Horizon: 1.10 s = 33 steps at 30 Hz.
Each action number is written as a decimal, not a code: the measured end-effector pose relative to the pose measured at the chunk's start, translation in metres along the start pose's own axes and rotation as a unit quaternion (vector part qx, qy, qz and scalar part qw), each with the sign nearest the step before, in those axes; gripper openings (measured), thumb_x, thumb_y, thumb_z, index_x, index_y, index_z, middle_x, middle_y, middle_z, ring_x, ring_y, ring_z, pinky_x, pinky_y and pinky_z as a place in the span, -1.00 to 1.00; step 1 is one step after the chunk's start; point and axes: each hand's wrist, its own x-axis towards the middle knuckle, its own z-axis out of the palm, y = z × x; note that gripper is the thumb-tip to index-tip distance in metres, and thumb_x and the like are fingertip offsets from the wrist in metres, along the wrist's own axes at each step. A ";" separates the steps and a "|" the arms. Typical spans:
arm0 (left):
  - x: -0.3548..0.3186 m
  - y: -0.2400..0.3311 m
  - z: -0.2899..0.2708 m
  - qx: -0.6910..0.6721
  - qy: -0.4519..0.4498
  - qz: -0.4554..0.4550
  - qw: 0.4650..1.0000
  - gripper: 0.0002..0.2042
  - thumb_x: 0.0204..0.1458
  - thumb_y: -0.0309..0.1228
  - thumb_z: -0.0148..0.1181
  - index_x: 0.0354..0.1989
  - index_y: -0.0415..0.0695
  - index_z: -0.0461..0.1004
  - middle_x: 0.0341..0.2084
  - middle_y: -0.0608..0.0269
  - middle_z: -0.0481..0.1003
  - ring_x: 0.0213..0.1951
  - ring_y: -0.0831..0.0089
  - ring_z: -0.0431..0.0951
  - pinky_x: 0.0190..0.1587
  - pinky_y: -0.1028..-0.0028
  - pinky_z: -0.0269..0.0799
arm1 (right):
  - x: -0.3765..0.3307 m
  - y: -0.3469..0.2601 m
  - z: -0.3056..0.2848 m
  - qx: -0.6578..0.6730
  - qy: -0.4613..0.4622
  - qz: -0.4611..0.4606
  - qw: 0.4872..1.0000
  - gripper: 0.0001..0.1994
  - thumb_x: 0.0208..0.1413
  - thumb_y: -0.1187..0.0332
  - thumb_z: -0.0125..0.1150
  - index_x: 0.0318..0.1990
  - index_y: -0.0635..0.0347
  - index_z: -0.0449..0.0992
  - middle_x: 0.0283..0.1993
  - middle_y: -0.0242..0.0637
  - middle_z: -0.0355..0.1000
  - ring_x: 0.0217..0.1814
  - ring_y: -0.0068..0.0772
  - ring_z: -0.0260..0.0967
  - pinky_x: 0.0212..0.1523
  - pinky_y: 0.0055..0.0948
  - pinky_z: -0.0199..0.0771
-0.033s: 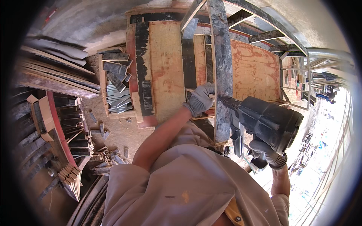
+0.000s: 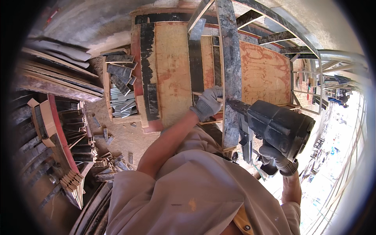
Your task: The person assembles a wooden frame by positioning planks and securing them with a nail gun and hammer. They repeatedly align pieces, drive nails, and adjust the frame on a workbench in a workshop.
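My right hand (image 2: 275, 156), in a grey knit glove, is wrapped round the handle of a black nail gun (image 2: 280, 127). The gun's nose meets the right edge of a long, dark-stained plywood strip (image 2: 231, 70), part of a wooden frame. At the strip's left edge, my gloved left hand (image 2: 211, 102) is closed on a short wooden crosspiece (image 2: 197, 94); its fingertips are partly hidden by the long strip. Beneath the frame lies a worktable with a plywood top (image 2: 172, 70).
Left of the table stands a wooden box (image 2: 107, 100) of dark offcuts and grey strips. Stacked boards (image 2: 62, 80) and a rack of short wood pieces (image 2: 80, 129) line the far left. Offcuts (image 2: 113, 164) litter the floor. Poles (image 2: 338, 56) and a brightly lit drop-off lie at right.
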 end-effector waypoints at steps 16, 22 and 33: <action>0.007 0.014 -0.006 -0.037 -0.041 -0.046 0.997 -0.86 0.05 -0.72 -0.01 -0.47 -0.23 0.40 -0.58 0.35 0.36 -0.46 0.58 0.29 -0.42 0.44 0.29 | 0.004 0.034 -0.021 -0.075 -0.048 0.018 0.996 -0.87 0.21 0.34 0.28 -0.20 0.19 0.55 -0.45 -0.52 0.38 -0.48 -0.66 0.27 -0.39 -0.57 0.40; 0.005 0.016 -0.009 -0.034 -0.091 -0.128 0.987 -0.94 0.03 -0.61 0.12 -0.40 -0.23 0.52 -0.44 0.01 0.54 -0.30 0.09 0.52 -0.11 0.31 0.48 | 0.003 0.013 -0.013 -0.091 -0.056 0.007 0.994 -0.89 0.23 0.35 0.26 -0.21 0.18 0.55 -0.48 -0.49 0.37 -0.48 -0.68 0.30 -0.45 -0.55 0.39; -0.004 -0.037 0.008 -0.105 -0.040 -0.080 0.990 -0.89 0.06 -0.62 0.17 -0.50 -0.25 0.43 -0.62 0.12 0.42 -0.49 0.33 0.43 -0.37 0.41 0.41 | 0.017 0.075 -0.031 -0.389 0.005 0.123 0.913 -0.57 0.31 0.08 0.18 0.30 -0.20 0.46 -0.11 -0.79 0.44 -0.08 -0.77 0.27 0.38 0.04 0.06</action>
